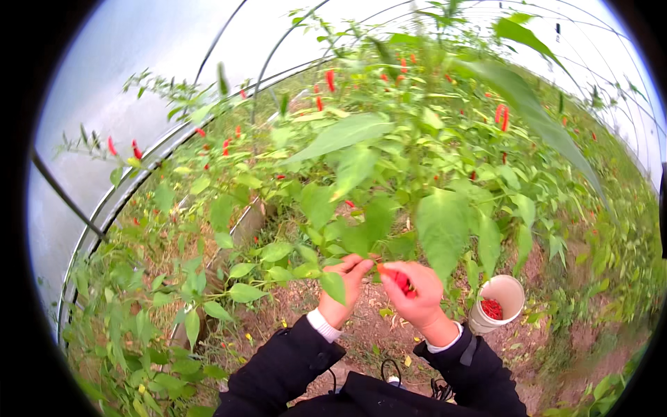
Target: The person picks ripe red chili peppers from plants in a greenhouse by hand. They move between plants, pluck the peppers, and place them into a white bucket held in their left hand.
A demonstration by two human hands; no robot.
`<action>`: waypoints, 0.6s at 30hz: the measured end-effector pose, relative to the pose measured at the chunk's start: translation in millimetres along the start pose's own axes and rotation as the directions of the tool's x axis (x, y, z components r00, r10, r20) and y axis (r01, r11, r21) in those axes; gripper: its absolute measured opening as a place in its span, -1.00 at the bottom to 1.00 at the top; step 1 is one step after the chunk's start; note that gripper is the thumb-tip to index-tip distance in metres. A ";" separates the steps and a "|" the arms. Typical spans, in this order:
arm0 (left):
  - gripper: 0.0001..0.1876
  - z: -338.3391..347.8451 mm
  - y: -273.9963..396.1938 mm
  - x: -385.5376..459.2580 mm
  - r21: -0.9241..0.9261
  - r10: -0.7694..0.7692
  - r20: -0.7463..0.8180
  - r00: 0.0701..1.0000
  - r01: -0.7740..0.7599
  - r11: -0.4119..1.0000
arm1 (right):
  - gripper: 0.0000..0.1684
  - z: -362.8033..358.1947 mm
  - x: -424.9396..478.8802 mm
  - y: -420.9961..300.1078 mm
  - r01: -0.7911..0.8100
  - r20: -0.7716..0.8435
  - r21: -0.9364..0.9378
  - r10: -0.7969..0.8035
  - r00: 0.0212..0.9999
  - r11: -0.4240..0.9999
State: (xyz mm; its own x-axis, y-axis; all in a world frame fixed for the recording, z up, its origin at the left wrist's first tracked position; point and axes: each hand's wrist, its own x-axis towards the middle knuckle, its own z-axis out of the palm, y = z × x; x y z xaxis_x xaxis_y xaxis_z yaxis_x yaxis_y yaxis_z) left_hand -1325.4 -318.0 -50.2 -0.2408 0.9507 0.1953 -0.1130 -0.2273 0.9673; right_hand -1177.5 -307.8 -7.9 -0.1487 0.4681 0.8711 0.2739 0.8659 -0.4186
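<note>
My right hand (419,299) is closed around several red chili peppers (404,284), which show between its curled fingers and palm. Its thumb and forefinger are at an orange-red pepper (383,269) just below the leaves. Close beside it, my left hand (345,285) pinches a thin green stem of the chili plant (372,221) between thumb and fingertips. A green leaf (333,285) partly covers the left hand. Where the pepper joins the plant is too small to tell. Red peppers (330,81) hang on the branches farther up.
On the soil to the right stands a white bucket (480,324) with red chili peppers (492,309) at its bottom. Large leaves (443,227) hang just above my hands. A wooden board edge (245,221) runs along the left, near the curved greenhouse frame (112,193).
</note>
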 end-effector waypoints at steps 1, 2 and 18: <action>-0.82 11.0 14.6 -2.3 -0.008 0.042 0.022 0.999 -0.042 0.999 | -0.82 -1.6 -1.2 3.5 -0.199 -0.044 0.148 0.207 0.977 0.969; -0.82 19.3 21.7 -1.6 -0.017 -0.020 0.045 0.999 0.021 1.000 | -0.85 -2.7 -2.9 8.7 -0.381 -0.079 0.285 0.418 0.905 0.879; -0.80 60.8 22.7 -15.1 0.582 0.350 0.737 0.578 -0.806 0.107 | -0.84 -104.3 -26.3 -3.6 -0.209 -0.148 0.294 0.260 0.954 0.933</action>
State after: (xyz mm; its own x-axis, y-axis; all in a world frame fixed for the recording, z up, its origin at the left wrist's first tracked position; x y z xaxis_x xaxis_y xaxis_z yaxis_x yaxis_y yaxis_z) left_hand -1265.7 -324.7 -21.3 0.5314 0.6257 0.5710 0.7433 -0.6678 0.0401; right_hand -1075.4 -341.6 -2.5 0.0696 0.6458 0.7603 0.0073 0.7618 -0.6477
